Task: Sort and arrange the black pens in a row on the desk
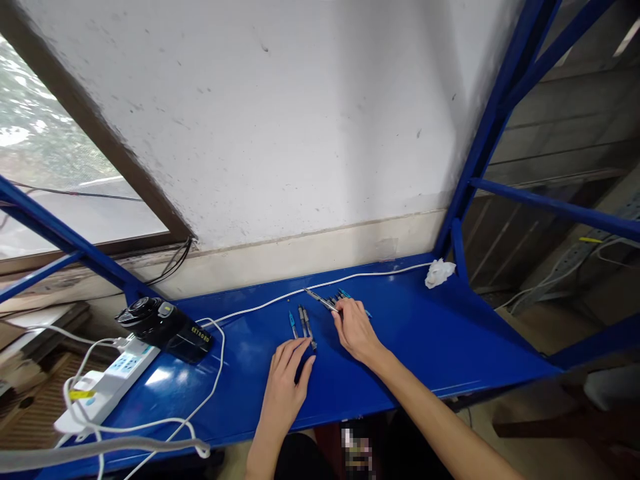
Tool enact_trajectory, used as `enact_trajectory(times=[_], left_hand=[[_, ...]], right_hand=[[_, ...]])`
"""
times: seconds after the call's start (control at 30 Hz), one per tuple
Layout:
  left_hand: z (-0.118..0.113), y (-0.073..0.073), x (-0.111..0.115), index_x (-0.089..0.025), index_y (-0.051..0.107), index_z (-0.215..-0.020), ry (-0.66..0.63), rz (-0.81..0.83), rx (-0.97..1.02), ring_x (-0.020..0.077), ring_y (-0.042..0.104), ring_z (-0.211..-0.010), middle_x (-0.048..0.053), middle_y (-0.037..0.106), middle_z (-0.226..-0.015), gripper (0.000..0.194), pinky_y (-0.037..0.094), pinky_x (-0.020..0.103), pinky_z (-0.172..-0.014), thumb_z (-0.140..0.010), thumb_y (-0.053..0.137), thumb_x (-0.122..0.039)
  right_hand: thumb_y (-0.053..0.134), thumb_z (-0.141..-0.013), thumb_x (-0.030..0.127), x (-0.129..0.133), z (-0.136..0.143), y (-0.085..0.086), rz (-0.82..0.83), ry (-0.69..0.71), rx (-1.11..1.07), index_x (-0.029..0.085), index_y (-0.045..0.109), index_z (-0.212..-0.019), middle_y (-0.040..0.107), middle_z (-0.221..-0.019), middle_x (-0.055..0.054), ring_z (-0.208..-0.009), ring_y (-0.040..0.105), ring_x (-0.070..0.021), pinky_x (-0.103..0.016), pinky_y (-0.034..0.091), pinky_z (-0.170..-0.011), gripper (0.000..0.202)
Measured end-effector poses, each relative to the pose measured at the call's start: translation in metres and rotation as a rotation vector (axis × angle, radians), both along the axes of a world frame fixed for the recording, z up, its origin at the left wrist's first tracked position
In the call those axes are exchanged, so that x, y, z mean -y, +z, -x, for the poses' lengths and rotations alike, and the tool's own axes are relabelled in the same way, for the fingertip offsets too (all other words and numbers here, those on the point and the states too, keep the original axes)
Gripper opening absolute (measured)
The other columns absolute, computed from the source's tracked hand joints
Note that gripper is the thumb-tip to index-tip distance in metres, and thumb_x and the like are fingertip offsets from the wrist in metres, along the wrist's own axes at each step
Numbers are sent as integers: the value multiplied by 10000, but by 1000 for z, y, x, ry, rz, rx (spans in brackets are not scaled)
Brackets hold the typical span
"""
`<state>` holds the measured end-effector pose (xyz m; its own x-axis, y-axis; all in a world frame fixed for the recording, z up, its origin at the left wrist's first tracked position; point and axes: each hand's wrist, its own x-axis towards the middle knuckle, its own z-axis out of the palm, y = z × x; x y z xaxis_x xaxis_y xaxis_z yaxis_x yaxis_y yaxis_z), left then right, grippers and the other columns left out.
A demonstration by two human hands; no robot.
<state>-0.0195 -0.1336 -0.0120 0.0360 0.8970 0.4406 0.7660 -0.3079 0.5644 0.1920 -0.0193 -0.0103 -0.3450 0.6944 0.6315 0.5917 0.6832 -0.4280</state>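
Note:
On the blue metal shelf [440,340] lie several thin pen-like tools. My right hand [356,328] pinches one of them, a slim grey and silver tool [320,301], lifting its tip to the upper left; a few teal and black ones [345,295] lie just behind the fingers. My left hand [287,380] rests flat on the shelf with fingers spread, its fingertips touching the near end of a grey tool [307,327]. A teal tool [292,323] lies just left of that one.
A white cable [350,277] runs along the shelf back to a crumpled white tissue [439,272]. A black device [165,327] and a white power strip [113,383] sit at the left. Blue rack posts [487,127] stand at the right, a white wall behind.

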Motion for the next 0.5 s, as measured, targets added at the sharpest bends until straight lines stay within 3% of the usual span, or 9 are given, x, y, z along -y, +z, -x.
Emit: enact_trajectory(times=[0.13, 0.23, 0.3, 0.37, 0.43, 0.5], left_hand=[[-21, 17, -7, -269, 467, -1611, 40, 64, 480, 273, 665, -1348, 126, 696, -1464, 556, 520, 454, -1158, -1105, 482, -498], [-42, 29, -16, -236, 587, -1489, 16, 47, 768, 262, 693, -1299, 121, 760, -1331, 471, 492, 433, -1180, -1111, 478, -495], [-54, 34, -21, -210, 677, -1317, -27, 2, 883, 253, 751, -1122, 100, 794, -1134, 386, 562, 412, -1069, -1088, 544, -491], [-61, 35, -22, -207, 687, -1241, -55, -46, 942, 206, 748, -865, 46, 751, -917, 334, 610, 348, -859, -1088, 557, -473], [-63, 34, -20, -216, 697, -1237, -27, -103, 877, 154, 669, -676, 4, 683, -806, 295, 568, 274, -676, -1096, 551, -431], [-61, 31, -18, -226, 727, -1240, 9, -164, 679, 144, 642, -656, 17, 697, -841, 264, 549, 262, -651, -1090, 570, -376]], right_hand=[[387, -1126, 259, 13, 2, 3, -15, 228, -27, 223, 548, -1074, 639, -992, -97, -863, 529, -257, -415, 450, -837, 173], [369, -1130, 247, 28, 2, 10, -10, 268, 14, 225, 560, -1069, 636, -945, -81, -820, 539, -242, -406, 464, -813, 201], [380, -1128, 230, 46, -3, 16, 4, 250, 3, 210, 562, -1186, 667, -1046, -108, -896, 589, -249, -418, 498, -852, 192], [472, -1106, 245, 75, -10, 15, 36, 193, -41, 176, 524, -1354, 661, -1247, -174, -1107, 619, -294, -463, 526, -944, 263], [532, -1069, 204, 113, -18, -2, 38, 179, -74, 172, 518, -1423, 670, -1291, -186, -1162, 635, -303, -481, 536, -987, 355], [543, -1052, 187, 153, -24, -39, 0, 326, -48, 247, 635, -1216, 737, -1029, -87, -907, 692, -238, -393, 579, -866, 198]])
